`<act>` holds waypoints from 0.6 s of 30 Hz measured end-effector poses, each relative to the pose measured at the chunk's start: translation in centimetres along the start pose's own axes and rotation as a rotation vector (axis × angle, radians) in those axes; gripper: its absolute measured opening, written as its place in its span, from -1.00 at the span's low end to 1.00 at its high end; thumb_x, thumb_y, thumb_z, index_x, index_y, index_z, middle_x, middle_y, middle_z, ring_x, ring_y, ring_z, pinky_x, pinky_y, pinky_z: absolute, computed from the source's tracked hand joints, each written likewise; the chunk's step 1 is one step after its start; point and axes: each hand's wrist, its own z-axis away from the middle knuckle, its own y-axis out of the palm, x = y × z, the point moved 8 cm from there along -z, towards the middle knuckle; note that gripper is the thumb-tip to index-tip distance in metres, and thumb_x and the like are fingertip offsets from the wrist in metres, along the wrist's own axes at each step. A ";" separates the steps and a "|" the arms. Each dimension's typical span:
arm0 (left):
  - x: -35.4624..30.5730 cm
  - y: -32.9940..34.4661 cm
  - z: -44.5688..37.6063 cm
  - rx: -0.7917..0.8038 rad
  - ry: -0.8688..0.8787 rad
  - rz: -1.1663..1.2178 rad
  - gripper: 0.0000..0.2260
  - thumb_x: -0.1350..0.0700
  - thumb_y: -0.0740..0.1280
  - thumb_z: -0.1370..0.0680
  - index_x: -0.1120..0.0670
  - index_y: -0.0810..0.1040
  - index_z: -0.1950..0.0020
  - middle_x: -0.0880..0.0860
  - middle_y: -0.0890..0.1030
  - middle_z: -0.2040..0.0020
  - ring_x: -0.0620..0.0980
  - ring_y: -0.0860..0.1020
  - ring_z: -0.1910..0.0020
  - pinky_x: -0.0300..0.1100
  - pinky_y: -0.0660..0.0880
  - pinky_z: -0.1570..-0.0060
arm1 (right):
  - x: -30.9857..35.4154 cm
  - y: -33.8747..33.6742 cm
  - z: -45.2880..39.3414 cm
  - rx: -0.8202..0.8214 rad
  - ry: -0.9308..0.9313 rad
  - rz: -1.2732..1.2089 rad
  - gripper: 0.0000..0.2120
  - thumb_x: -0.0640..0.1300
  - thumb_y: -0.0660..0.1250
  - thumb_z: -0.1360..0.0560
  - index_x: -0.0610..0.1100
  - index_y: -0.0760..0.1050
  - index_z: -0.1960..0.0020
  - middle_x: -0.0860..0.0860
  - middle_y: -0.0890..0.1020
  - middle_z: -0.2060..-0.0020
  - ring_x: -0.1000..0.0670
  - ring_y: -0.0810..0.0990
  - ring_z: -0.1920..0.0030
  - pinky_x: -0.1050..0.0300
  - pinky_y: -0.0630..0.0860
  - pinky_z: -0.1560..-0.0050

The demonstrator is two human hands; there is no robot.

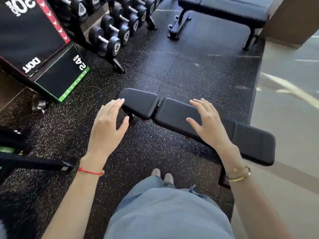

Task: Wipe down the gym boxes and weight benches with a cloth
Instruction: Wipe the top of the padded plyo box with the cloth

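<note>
Left hand (pixel 107 125) raised palm down, fingers spread and relaxed, gripping nothing; red string bracelet (pixel 90 171) at the wrist. Right hand (pixel 207 123) likewise spread and loose, empty, with gold bracelets (pixel 239 175) on the wrist. No cloth visible in either hand.

Between and under the two hands, at 12 o'clock from the body, the near weight bench (pixel 174 112): black padded, lying across the view from 10 o'clock to 4 o'clock. Short seat pad (pixel 139 102) just beyond the left fingertips, at 1 o'clock from the left hand; contact with it not discernible. Long back pad (pixel 250 140) passing beneath the right hand and running on toward 4 o'clock; touching or hovering not discernible.

Below the hands, at 6 o'clock, blue trousers (pixel 164 213) and two pale shoes (pixel 162 175) on the black speckled rubber floor (pixel 172 66).

Farther out, at 10 o'clock, a stack of black gym boxes (pixel 31 35), one edged red, one edged green and marked 24. Beside it, at 11 to 12 o'clock, a rack of dumbbells (pixel 112 31) in rows. At 1 o'clock, well apart from the hands, a second black weight bench (pixel 224 9) on a metal frame. At 3 o'clock, pale smooth flooring (pixel 293 100) bordering the rubber mat.
</note>
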 end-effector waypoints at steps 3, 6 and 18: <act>1.6 -0.7 1.0 -0.040 -0.073 0.002 -0.54 0.07 0.27 -0.62 0.08 0.31 -0.52 0.07 0.39 -0.49 0.00 0.28 -0.52 0.06 0.19 -0.54 | 1.2 1.5 -1.1 0.053 -0.050 -0.007 -0.45 -0.08 0.38 -0.57 -0.16 0.33 -0.50 -0.09 0.42 -0.45 -0.12 0.23 -0.54 -0.17 0.15 -0.54; 3.9 -1.2 2.2 -0.062 -0.155 0.011 -0.54 0.06 0.26 -0.62 0.08 0.31 -0.52 0.06 0.40 -0.48 0.00 0.29 -0.51 0.09 0.22 -0.53 | 3.3 3.7 -2.6 0.136 -0.114 -0.021 -0.45 -0.07 0.38 -0.57 -0.16 0.33 -0.50 -0.09 0.42 -0.45 -0.13 0.23 -0.53 -0.19 0.17 -0.52; 19.4 -6.3 1.6 -0.192 -0.475 0.010 -0.56 0.05 0.26 -0.62 0.06 0.34 -0.50 0.04 0.42 -0.46 -0.03 0.32 -0.49 0.00 0.28 -0.50 | 17.5 16.3 -16.3 0.342 -0.389 -0.060 -0.45 -0.05 0.38 -0.57 -0.14 0.33 -0.50 -0.05 0.42 -0.45 -0.10 0.23 -0.53 -0.16 0.15 -0.54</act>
